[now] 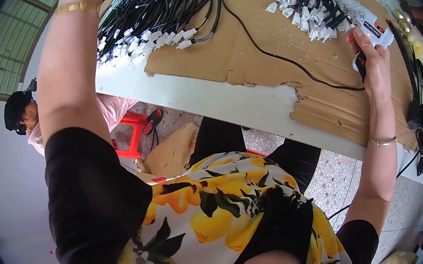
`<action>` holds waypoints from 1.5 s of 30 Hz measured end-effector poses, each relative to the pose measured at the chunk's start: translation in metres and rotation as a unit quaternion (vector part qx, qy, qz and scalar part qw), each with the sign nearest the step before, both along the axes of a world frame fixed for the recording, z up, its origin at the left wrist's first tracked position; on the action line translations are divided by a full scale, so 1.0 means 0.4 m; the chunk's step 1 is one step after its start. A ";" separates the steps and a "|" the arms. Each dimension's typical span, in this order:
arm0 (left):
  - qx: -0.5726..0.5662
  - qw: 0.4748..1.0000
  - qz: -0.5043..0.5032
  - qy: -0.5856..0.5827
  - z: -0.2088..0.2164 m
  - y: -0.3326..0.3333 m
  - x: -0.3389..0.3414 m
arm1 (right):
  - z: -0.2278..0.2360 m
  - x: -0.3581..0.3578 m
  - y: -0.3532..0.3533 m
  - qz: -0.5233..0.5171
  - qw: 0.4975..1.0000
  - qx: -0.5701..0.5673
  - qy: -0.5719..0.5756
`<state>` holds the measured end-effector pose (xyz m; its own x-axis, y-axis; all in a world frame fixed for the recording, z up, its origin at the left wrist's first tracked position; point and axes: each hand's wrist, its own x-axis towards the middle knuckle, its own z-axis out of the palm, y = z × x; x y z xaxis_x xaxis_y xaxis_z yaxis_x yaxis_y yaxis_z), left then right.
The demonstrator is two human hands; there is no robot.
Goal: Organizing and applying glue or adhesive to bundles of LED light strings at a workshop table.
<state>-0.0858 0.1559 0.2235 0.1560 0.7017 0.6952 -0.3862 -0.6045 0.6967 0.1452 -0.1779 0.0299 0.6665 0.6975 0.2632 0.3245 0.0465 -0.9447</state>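
My right hand [374, 58] is closed around a gun-shaped tool [373, 27] at the right of the table. The tool has a white body with an orange and black label, a mottled grey front and some black by the palm. Its front points up and left, beside a bundle of black cables with white connectors [308, 16]. A black cord [278, 55] runs from near my right wrist to the upper middle. My left arm [71, 69] reaches past the upper edge, so the hand itself is out of sight. A larger pile of black cables [156, 13] lies near that arm.
Torn brown cardboard [247, 34] covers part of the white table [197, 94]. Black adapters and cords [422, 123] lie along the right side. At the left, a person in pink [115, 109] is beside a red stool [131, 136]. Cardboard [172, 149] lies on the floor.
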 end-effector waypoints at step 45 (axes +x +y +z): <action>-0.132 0.953 -0.073 0.264 -0.439 -0.151 -0.202 | -0.004 -0.006 -0.001 0.000 0.998 -0.049 0.026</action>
<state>-0.1666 0.0956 0.0481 0.5435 0.7855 0.2958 -0.0068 -0.3483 0.9374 0.1427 -0.1784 0.0284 0.6777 0.7178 0.1598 0.2758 -0.0466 -0.9601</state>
